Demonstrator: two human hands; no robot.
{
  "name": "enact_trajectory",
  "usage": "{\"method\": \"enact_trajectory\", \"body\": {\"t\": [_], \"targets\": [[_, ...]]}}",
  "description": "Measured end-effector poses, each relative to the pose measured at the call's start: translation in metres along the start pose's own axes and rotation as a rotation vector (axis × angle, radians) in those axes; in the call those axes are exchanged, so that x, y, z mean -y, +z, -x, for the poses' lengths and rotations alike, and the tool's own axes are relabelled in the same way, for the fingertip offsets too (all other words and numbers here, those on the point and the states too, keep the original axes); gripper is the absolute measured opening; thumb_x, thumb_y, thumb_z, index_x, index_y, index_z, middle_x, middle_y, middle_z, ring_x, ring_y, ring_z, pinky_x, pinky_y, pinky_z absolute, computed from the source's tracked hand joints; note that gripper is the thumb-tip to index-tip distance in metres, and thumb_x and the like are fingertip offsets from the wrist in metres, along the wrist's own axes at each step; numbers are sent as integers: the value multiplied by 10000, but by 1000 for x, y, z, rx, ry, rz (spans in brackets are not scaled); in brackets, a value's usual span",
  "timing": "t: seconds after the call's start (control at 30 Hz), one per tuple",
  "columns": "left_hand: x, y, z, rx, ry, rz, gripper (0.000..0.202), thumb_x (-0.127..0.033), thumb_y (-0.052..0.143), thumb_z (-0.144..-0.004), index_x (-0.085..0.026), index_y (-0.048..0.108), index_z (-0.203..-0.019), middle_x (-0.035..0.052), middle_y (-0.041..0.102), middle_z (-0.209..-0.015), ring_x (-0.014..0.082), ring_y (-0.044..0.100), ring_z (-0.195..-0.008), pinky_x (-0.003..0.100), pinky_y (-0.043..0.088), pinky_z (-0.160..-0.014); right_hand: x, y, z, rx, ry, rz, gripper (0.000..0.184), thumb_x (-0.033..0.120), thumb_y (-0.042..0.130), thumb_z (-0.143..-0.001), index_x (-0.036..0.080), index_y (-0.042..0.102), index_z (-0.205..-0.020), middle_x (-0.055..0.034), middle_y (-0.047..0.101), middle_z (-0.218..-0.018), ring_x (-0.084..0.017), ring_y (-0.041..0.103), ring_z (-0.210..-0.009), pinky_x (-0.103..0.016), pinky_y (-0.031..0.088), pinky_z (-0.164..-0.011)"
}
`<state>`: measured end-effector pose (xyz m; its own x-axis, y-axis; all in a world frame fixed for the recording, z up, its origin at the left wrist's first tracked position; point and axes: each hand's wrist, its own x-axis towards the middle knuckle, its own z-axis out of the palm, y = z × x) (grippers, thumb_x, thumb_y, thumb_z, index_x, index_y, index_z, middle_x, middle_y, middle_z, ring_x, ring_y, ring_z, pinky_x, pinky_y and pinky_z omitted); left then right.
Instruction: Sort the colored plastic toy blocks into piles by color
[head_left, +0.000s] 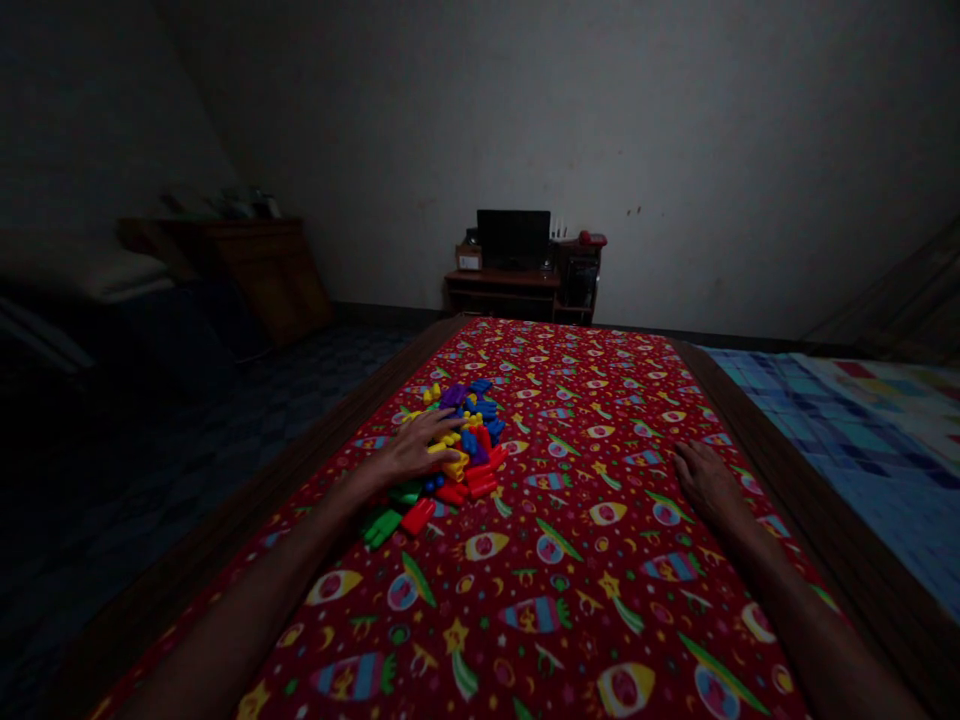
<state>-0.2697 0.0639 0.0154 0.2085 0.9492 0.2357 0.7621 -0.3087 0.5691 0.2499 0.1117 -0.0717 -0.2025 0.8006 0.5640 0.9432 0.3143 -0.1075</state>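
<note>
A heap of small plastic building blocks in blue, red, yellow, green and purple lies on a red patterned cloth that covers a long table. My left hand rests on the near left side of the heap with its fingers stretched over the blocks, touching yellow pieces. My right hand lies palm down on the cloth near the table's right edge, well apart from the blocks, holding nothing.
The wooden table edge shows at both sides. A low desk with a dark monitor stands against the far wall. A wooden cabinet stands at the left, and a blue checked mattress lies at the right. The room is dim.
</note>
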Motion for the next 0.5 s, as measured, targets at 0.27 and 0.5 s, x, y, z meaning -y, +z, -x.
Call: {"method": "enact_trajectory", "body": {"t": [0.27, 0.5], "targets": [[9, 0, -7, -326, -170, 26, 419, -518, 538, -810, -221, 742, -1023, 70, 723, -1138, 302, 643, -1066, 382, 462, -984, 42, -17, -7, 8, 5, -69, 488, 375, 314, -963, 91, 577, -1259, -227, 589, -1237, -333, 513, -1224, -534, 426, -1013], [10, -3, 0, -296, -115, 40, 461, -540, 520, -811, -222, 737, -1064, 70, 714, -1160, 302, 645, -1076, 391, 469, -986, 171, -27, 3, 285, -548, -240, 474, 425, 372, -982, 285, 451, -1428, -68, 359, -1543, -263, 283, -1433, -483, 309, -1131]]}}
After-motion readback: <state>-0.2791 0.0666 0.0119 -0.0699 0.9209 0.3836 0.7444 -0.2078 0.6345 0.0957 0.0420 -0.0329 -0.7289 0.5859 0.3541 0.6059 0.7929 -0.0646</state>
